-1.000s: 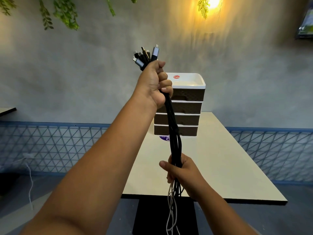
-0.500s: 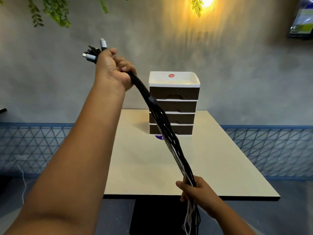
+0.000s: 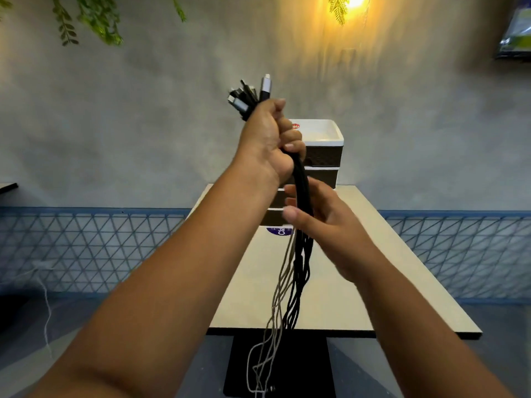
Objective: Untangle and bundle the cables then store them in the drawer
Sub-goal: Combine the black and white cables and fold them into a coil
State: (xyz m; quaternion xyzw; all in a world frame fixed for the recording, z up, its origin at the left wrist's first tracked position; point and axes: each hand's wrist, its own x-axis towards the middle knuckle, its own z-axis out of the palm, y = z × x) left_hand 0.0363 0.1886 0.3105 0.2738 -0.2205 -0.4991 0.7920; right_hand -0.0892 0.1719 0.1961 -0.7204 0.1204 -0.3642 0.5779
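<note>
My left hand (image 3: 270,139) grips a bundle of several cables (image 3: 300,259) just below their plugs (image 3: 251,91), which stick up out of the fist. The black and white cords hang straight down past the table's front edge. My right hand (image 3: 321,225) holds the cords a little below the left, thumb in front and fingers curled round them. Behind the hands, a small drawer unit (image 3: 323,156) with a white top and dark brown drawers stands at the far end of the cream table (image 3: 388,268). All its visible drawers look closed.
A grey wall rises right behind the table, with a lit lamp (image 3: 355,1) and hanging green leaves (image 3: 97,21) above. Blue lattice panels (image 3: 86,248) run along the wall's base. A purple sticker (image 3: 278,231) lies on the table in front of the drawers.
My left hand swung back from the upper left to the centre, bringing the cables vertical again. My right hand slid up the cords from near the table's front edge to just under the left hand.
</note>
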